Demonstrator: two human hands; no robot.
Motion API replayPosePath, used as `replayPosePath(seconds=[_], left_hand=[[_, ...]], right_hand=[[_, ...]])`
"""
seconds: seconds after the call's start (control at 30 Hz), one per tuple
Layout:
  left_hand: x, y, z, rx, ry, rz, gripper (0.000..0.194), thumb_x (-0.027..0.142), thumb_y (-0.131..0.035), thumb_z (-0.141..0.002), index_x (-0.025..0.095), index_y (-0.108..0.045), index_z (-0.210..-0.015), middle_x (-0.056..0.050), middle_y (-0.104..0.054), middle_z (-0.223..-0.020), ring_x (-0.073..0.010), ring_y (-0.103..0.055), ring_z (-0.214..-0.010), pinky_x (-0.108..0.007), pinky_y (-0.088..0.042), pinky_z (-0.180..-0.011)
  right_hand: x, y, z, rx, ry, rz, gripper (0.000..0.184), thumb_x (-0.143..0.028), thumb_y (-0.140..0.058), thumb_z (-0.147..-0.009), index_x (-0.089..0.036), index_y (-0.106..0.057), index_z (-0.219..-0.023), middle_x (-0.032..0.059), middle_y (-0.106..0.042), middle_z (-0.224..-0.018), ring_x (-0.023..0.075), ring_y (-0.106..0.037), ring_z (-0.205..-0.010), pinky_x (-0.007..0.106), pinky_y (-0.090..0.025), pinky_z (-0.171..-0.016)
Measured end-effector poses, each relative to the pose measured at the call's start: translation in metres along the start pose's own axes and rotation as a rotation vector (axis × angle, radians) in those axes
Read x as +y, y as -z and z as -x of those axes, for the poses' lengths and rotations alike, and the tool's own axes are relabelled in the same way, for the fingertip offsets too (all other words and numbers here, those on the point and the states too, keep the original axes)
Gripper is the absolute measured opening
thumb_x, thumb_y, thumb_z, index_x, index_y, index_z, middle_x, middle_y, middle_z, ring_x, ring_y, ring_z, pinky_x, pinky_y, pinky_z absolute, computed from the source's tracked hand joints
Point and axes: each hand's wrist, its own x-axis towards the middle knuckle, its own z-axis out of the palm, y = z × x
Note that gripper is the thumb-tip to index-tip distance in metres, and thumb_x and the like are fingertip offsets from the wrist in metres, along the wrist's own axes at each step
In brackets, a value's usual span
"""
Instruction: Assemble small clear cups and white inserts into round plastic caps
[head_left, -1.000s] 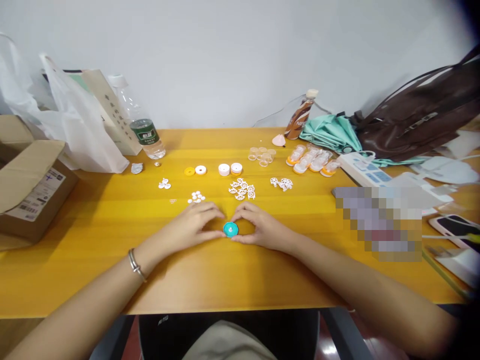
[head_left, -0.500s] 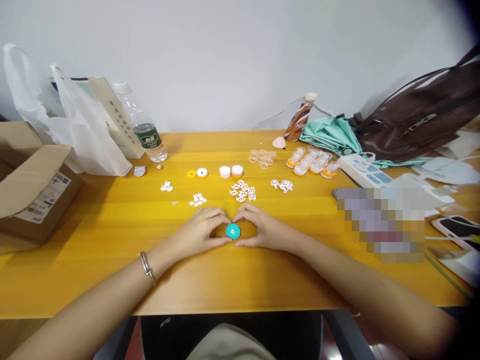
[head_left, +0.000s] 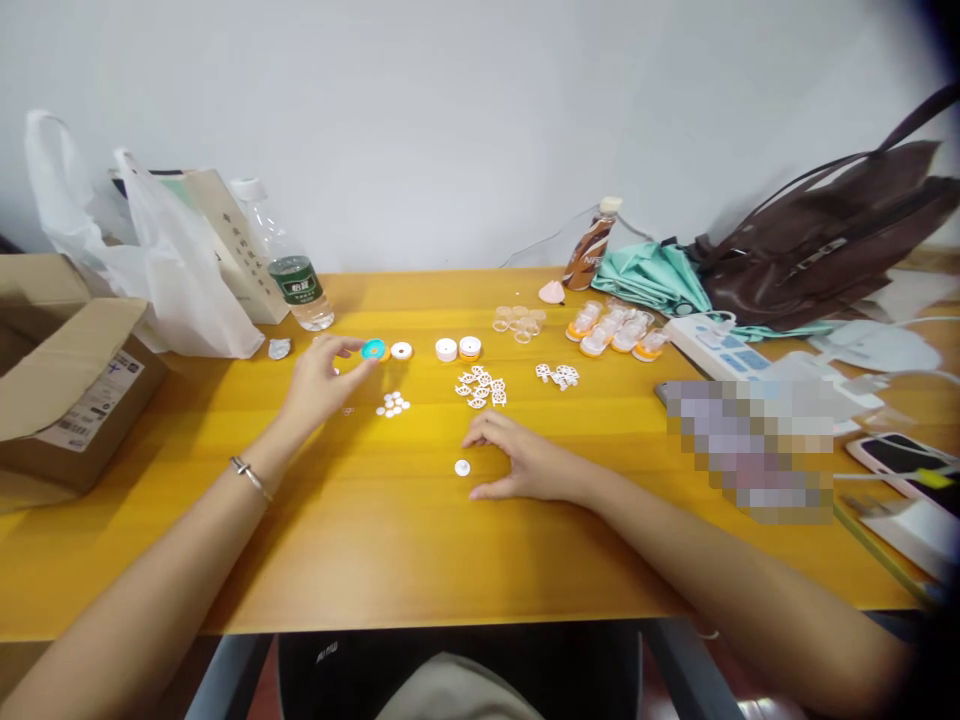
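Note:
My left hand (head_left: 330, 375) holds a teal ring (head_left: 373, 350) by its edge between thumb and fingers, over the spot of a yellow ring that is now mostly covered. A white ring (head_left: 401, 351) lies just right of it. My right hand (head_left: 517, 457) rests on the table with thumb and fingers apart, curved beside a small white disc with a raised centre (head_left: 462, 467). Ahead of that hand lie white wheel-like plastic pieces (head_left: 480, 388) in a loose group. Several small white discs (head_left: 392, 404) lie between the hands.
Farther back stand white round parts (head_left: 446, 349), clear rings (head_left: 520, 322) and clear-and-orange pieces (head_left: 613, 332). A cardboard box (head_left: 75, 390), plastic bag (head_left: 187, 290) and water bottle (head_left: 300, 285) occupy the left. A coffee bottle (head_left: 593, 247), power strip (head_left: 712, 345) and brown bag (head_left: 832, 245) stand right.
My left hand has carried the teal ring away to the back left, uncovering the small white disc. My right hand stays in place, its fingers now free of the ring.

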Motion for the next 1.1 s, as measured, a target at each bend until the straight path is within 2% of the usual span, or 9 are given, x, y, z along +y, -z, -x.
replayPosePath(seconds=[0.1, 0.2, 0.53, 0.6, 0.7, 0.8, 0.93, 1.0, 1.1], left_hand=[[-0.017, -0.001, -0.021, -0.098, -0.012, -0.206, 0.036, 0.044, -0.055, -0.076, 0.016, -0.063, -0.096, -0.009, -0.062, -0.098, -0.0226, -0.056, -0.091, -0.032, -0.042, -0.080], [-0.026, -0.009, -0.035, -0.194, 0.024, -0.308, 0.039, 0.047, -0.054, -0.075, 0.016, -0.064, -0.097, -0.011, -0.062, -0.100, -0.0241, -0.057, -0.090, -0.034, -0.042, -0.080], [-0.037, -0.028, -0.043, -0.276, 0.055, -0.254, 0.042, 0.053, -0.055, -0.072, 0.017, -0.064, -0.091, -0.010, -0.064, -0.098, -0.0237, -0.059, -0.088, -0.032, -0.043, -0.076], [-0.035, -0.027, -0.042, -0.253, 0.060, -0.240, 0.046, 0.056, -0.056, -0.071, 0.017, -0.063, -0.094, -0.011, -0.063, -0.101, -0.0250, -0.058, -0.091, -0.034, -0.043, -0.079], [-0.023, -0.020, -0.036, -0.114, 0.003, -0.191, 0.049, 0.056, -0.055, -0.073, 0.017, -0.061, -0.102, -0.010, -0.059, -0.107, -0.0260, -0.053, -0.102, -0.037, -0.039, -0.089], [-0.002, -0.012, -0.018, -0.029, -0.129, -0.076, 0.039, 0.049, -0.052, -0.080, 0.020, -0.059, -0.105, -0.007, -0.057, -0.107, -0.0221, -0.052, -0.103, -0.037, -0.036, -0.094], [0.030, -0.009, 0.021, -0.190, -0.353, 0.080, 0.029, 0.039, -0.050, -0.085, 0.021, -0.059, -0.106, -0.007, -0.057, -0.108, -0.0205, -0.052, -0.102, -0.036, -0.040, -0.092], [0.043, -0.012, 0.041, -0.289, -0.473, 0.133, 0.026, 0.035, -0.048, -0.087, 0.024, -0.060, -0.108, -0.007, -0.058, -0.106, -0.0194, -0.053, -0.099, -0.037, -0.042, -0.090], [0.056, -0.018, 0.064, -0.447, -0.596, 0.156, 0.033, 0.032, -0.046, -0.089, 0.026, -0.052, -0.121, -0.008, -0.056, -0.111, -0.0187, -0.053, -0.100, -0.037, -0.043, -0.090]], right_hand=[[0.000, 0.000, 0.001, -0.001, -0.005, -0.001, 0.041, -0.036, -0.070, -0.069, -0.020, -0.051, -0.102, 0.0057, -0.048, -0.103, 0.0166, -0.050, -0.097, 0.033, -0.042, -0.090], [0.000, 0.001, 0.001, -0.012, -0.006, -0.010, 0.040, -0.036, -0.069, -0.070, -0.020, -0.052, -0.102, 0.0054, -0.047, -0.103, 0.0160, -0.050, -0.097, 0.032, -0.042, -0.091], [-0.001, 0.001, 0.000, -0.012, -0.012, -0.012, 0.040, -0.034, -0.070, -0.069, -0.020, -0.053, -0.102, 0.0054, -0.046, -0.102, 0.0158, -0.050, -0.097, 0.032, -0.042, -0.091], [-0.001, 0.001, 0.000, -0.010, -0.004, -0.019, 0.043, -0.037, -0.070, -0.069, -0.019, -0.053, -0.104, 0.0060, -0.047, -0.103, 0.0159, -0.050, -0.096, 0.032, -0.042, -0.090], [0.002, 0.008, 0.002, 0.016, 0.084, -0.067, 0.049, -0.048, -0.067, -0.068, -0.019, -0.054, -0.106, 0.0065, -0.052, -0.101, 0.0173, -0.052, -0.095, 0.033, -0.043, -0.088], [0.014, 0.026, 0.006, 0.257, 0.141, -0.106, 0.042, -0.056, -0.049, -0.080, -0.020, -0.056, -0.101, 0.0060, -0.058, -0.095, 0.0186, -0.055, -0.091, 0.036, -0.043, -0.086], [0.047, 0.061, 0.012, 0.833, -0.129, 0.119, 0.026, -0.043, -0.042, -0.087, -0.021, -0.058, -0.089, 0.0045, -0.059, -0.087, 0.0182, -0.056, -0.084, 0.036, -0.045, -0.082], [0.066, 0.077, 0.015, 0.992, -0.219, 0.307, 0.023, -0.038, -0.046, -0.085, -0.020, -0.058, -0.092, 0.0066, -0.059, -0.093, 0.0200, -0.055, -0.089, 0.037, -0.044, -0.081], [0.092, 0.092, 0.020, 1.050, -0.295, 0.540, 0.028, -0.033, -0.047, -0.082, -0.018, -0.056, -0.104, 0.0107, -0.056, -0.106, 0.0236, -0.050, -0.102, 0.041, -0.041, -0.089]])
